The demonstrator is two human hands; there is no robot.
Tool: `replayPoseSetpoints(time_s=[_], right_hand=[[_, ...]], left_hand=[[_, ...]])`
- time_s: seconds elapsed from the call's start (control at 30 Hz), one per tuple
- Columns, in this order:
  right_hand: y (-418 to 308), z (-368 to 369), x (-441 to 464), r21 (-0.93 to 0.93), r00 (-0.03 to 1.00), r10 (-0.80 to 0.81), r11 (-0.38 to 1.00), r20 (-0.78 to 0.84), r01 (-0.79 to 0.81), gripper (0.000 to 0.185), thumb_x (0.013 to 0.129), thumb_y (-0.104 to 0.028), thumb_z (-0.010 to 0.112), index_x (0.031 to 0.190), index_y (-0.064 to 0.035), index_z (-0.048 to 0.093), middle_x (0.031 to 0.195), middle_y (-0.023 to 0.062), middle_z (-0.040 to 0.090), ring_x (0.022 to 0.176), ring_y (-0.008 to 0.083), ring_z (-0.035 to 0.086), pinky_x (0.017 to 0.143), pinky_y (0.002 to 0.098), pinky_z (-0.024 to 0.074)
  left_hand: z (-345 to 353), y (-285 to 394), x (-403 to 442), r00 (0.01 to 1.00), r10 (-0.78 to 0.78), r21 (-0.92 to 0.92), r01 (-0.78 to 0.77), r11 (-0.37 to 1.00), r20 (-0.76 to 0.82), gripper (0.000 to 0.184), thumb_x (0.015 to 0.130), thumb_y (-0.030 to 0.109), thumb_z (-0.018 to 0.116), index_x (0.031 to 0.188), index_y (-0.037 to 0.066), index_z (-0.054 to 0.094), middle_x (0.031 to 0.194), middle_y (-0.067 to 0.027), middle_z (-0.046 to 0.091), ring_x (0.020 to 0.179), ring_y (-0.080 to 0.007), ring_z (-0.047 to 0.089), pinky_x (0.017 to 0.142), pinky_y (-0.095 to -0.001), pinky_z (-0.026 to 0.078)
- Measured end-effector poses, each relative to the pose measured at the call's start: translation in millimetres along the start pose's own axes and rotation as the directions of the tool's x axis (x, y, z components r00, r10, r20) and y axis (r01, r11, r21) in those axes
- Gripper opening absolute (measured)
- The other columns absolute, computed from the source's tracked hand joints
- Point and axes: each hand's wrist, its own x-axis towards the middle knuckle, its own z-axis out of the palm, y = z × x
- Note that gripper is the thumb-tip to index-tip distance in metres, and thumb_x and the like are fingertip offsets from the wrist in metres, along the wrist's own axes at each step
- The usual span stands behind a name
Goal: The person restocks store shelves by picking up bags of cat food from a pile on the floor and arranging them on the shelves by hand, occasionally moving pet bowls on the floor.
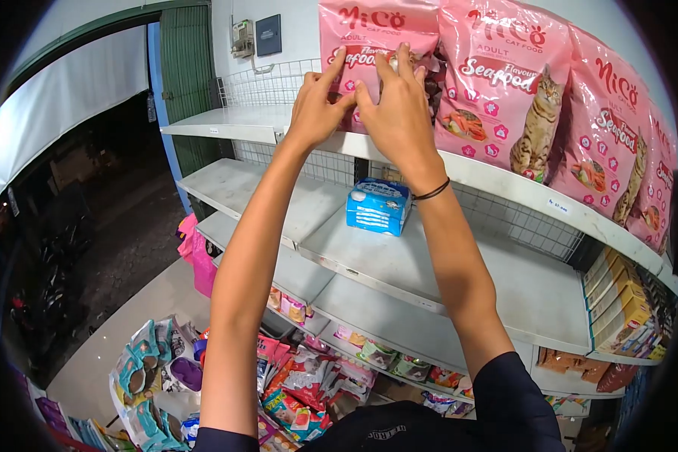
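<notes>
Both hands are raised to the top shelf (497, 167), against the front of a pink cat food bag (354, 38) standing at the left end of a row of similar bags. My left hand (318, 105) rests on the bag's lower left with its fingers spread. On the lower right of the same bag lies my right hand (395, 105), fingers apart, a black band round the wrist. The two thumbs nearly meet. Just right of it stands another pink bag (497, 83). Below my right hand, a blue pack (378, 206) sits on the shelf underneath.
More pink bags (606, 135) continue to the right. Yellow boxes (621, 301) stand at the lower right. Assorted packets (301, 384) lie below the shelves, with teal and white bags (147, 377) on the floor at left. A doorway opens onto a dark street.
</notes>
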Motion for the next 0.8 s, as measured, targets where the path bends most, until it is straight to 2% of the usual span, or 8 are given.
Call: replayPoseSetpoints(time_s=[0.13, 0.3, 0.43, 0.53, 0.57, 0.67, 0.7, 0.8], right_hand=[[-3, -6, 9, -0.187, 0.993, 0.076, 0.981, 0.095, -0.057, 0.058, 0.090, -0.034, 0.065, 0.139, -0.0029, 0.059, 0.152, 0.0297, 0.043, 0.137, 0.0542, 0.041, 0.114, 0.0561, 0.0328], [7, 5, 0, -0.320, 0.997, 0.057, 0.947, 0.059, -0.035, 0.060, 0.091, -0.039, 0.064, 0.138, -0.0038, 0.060, 0.152, 0.0287, 0.044, 0.136, 0.0521, 0.043, 0.113, 0.0567, 0.0325], [-9, 8, -21, -0.292, 0.999, 0.012, 0.956, -0.053, -0.027, 0.059, 0.090, -0.041, 0.065, 0.137, -0.0051, 0.061, 0.152, 0.0263, 0.045, 0.137, 0.0517, 0.041, 0.115, 0.0593, 0.0280], [-32, -1, -37, -0.200, 0.993, -0.025, 0.980, -0.113, 0.002, 0.054, 0.090, -0.032, 0.068, 0.137, -0.0059, 0.061, 0.150, 0.0264, 0.046, 0.137, 0.0483, 0.044, 0.114, 0.0558, 0.0313], [-39, -4, -45, -0.194, 0.994, -0.028, 0.981, -0.102, 0.007, 0.054, 0.090, -0.032, 0.068, 0.137, -0.0059, 0.061, 0.150, 0.0264, 0.046, 0.137, 0.0483, 0.044, 0.114, 0.0558, 0.0313], [-60, -15, -81, 0.314, 0.999, 0.014, 0.950, -0.039, -0.001, 0.048, 0.091, -0.020, 0.068, 0.135, -0.0029, 0.061, 0.145, 0.0249, 0.052, 0.134, 0.0416, 0.050, 0.112, 0.0489, 0.0369], [-67, -16, -103, 0.329, 1.000, 0.020, 0.944, -0.001, -0.018, 0.048, 0.091, -0.020, 0.068, 0.135, -0.0029, 0.061, 0.145, 0.0249, 0.052, 0.134, 0.0416, 0.050, 0.112, 0.0489, 0.0369], [-90, -11, -199, 0.650, 0.935, 0.072, 0.700, 0.349, -0.296, 0.037, 0.094, -0.012, 0.065, 0.127, 0.0030, 0.062, 0.134, 0.0199, 0.060, 0.125, 0.0339, 0.058, 0.107, 0.0392, 0.0420]], left_hand=[[-3, -1, 17, 0.985, -0.105, 0.085, 0.094, 0.992, 0.138, 0.077, 0.088, 0.041, 0.072, 0.157, 0.034, 0.039, 0.113, -0.0239, 0.057, 0.102, -0.0373, 0.062, 0.092, -0.0415, 0.050], [14, -22, 23, 0.972, -0.166, 0.042, 0.161, 0.986, 0.169, 0.081, 0.087, 0.049, 0.070, 0.159, 0.033, 0.035, 0.115, -0.0260, 0.056, 0.104, -0.0392, 0.062, 0.094, -0.0422, 0.049], [15, -19, 8, 0.977, -0.173, -0.101, 0.186, 0.977, 0.127, 0.084, 0.088, 0.050, 0.068, 0.161, 0.029, 0.030, 0.123, -0.0272, 0.053, 0.109, -0.0415, 0.061, 0.097, -0.0433, 0.048], [5, 10, -29, 0.989, -0.097, -0.067, 0.090, 0.994, -0.114, 0.080, 0.092, 0.040, 0.068, 0.160, 0.022, 0.031, 0.129, -0.0248, 0.054, 0.116, -0.0402, 0.059, 0.100, -0.0434, 0.046], [0, 16, -42, 0.987, -0.109, -0.064, 0.102, 0.993, -0.119, 0.080, 0.092, 0.040, 0.068, 0.160, 0.022, 0.031, 0.129, -0.0248, 0.054, 0.116, -0.0402, 0.059, 0.100, -0.0434, 0.046], [-12, 27, -97, 0.949, -0.023, -0.100, -0.008, 0.995, -0.314, 0.069, 0.094, 0.028, 0.068, 0.154, 0.012, 0.039, 0.131, -0.0198, 0.057, 0.122, -0.0359, 0.057, 0.105, -0.0421, 0.043], [-14, 27, -125, 0.947, -0.060, -0.092, 0.032, 0.995, -0.315, 0.069, 0.094, 0.028, 0.068, 0.154, 0.012, 0.039, 0.131, -0.0198, 0.057, 0.122, -0.0359, 0.057, 0.105, -0.0421, 0.043], [-14, 25, -246, 0.863, -0.354, -0.264, 0.270, 0.926, -0.359, 0.054, 0.096, 0.019, 0.066, 0.144, 0.004, 0.046, 0.133, -0.0152, 0.059, 0.124, -0.0270, 0.055, 0.104, -0.0381, 0.042]])
